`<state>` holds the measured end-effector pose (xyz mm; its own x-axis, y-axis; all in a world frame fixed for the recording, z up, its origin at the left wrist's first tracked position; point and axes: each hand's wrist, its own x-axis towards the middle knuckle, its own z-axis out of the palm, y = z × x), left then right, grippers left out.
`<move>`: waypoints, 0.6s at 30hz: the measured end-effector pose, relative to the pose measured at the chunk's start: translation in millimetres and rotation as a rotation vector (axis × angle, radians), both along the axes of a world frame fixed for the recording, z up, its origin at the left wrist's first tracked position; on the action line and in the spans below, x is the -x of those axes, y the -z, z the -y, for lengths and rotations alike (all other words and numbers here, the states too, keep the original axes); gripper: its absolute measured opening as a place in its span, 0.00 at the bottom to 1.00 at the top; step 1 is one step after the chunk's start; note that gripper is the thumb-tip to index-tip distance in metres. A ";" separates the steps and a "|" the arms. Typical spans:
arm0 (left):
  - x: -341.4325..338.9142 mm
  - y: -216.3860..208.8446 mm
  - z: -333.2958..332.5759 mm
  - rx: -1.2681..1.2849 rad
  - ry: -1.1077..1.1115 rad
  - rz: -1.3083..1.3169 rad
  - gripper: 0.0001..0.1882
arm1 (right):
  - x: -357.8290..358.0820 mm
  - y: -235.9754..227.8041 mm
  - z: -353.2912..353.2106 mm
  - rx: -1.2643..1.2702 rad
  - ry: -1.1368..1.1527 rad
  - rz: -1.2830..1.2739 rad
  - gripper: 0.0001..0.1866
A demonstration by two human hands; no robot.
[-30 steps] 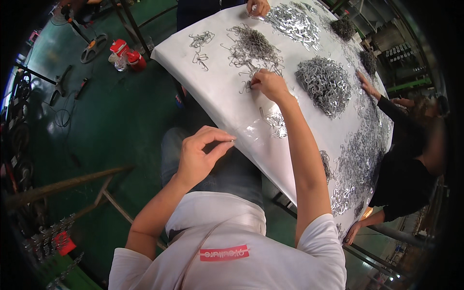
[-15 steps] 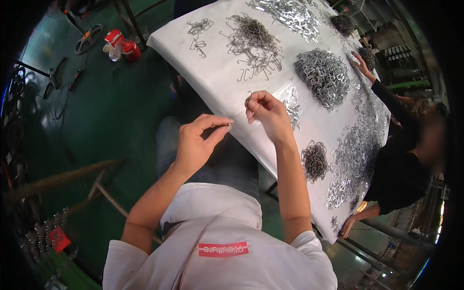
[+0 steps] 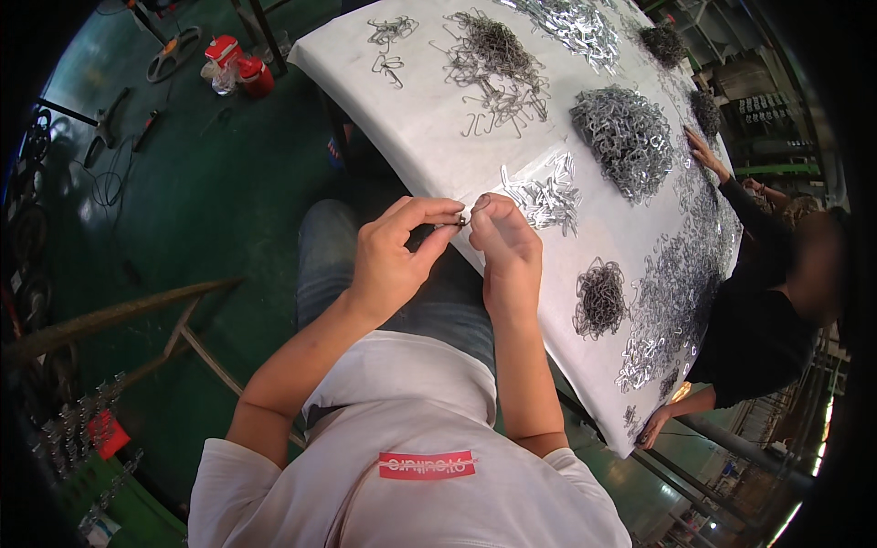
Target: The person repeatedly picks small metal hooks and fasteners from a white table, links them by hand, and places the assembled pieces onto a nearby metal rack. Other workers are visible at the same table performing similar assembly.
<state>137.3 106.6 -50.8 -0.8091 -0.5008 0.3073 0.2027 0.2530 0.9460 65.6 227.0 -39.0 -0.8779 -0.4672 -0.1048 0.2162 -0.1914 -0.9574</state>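
Note:
My left hand (image 3: 393, 260) and my right hand (image 3: 513, 260) meet over the table's near edge, fingertips almost touching. Between the left thumb and fingers is a small metal piece (image 3: 463, 219), too small to identify exactly. The right hand pinches a thin wire hook (image 3: 482, 198), mostly covered by the fingers. Just beyond the right hand, flat shiny metal strips (image 3: 557, 196) lie loosely on a clear sheet. Farther off lies a tangle of grey wire hooks (image 3: 498, 59), with a few loose hooks (image 3: 391, 32) to its left.
The white-covered table (image 3: 411, 119) also bears a big heap of bent metal links (image 3: 623, 142), a dark wire pile (image 3: 600, 297) and scattered small pieces (image 3: 671, 283). A person in black (image 3: 758, 320) leans on the far side, hands on the table. Red containers (image 3: 254, 78) stand on the floor.
The right hand has come down and left, bringing the hook to the left hand. The left hand has shifted slightly right. The view has turned a little.

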 end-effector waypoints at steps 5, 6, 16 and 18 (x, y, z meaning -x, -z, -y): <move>5.4 15.2 10.7 0.020 0.024 -0.039 0.13 | -11.8 16.8 -1.5 -0.114 0.117 -0.482 0.03; 12.3 20.7 19.4 0.075 0.001 0.000 0.12 | -15.3 18.3 -3.6 -0.118 0.119 -0.499 0.03; 170.2 69.5 23.6 0.751 0.605 0.073 0.07 | -30.3 22.9 -11.8 -0.158 0.097 -0.493 0.04; 183.0 70.2 22.1 0.862 0.665 0.102 0.07 | -32.2 22.5 -14.5 -0.144 0.096 -0.442 0.05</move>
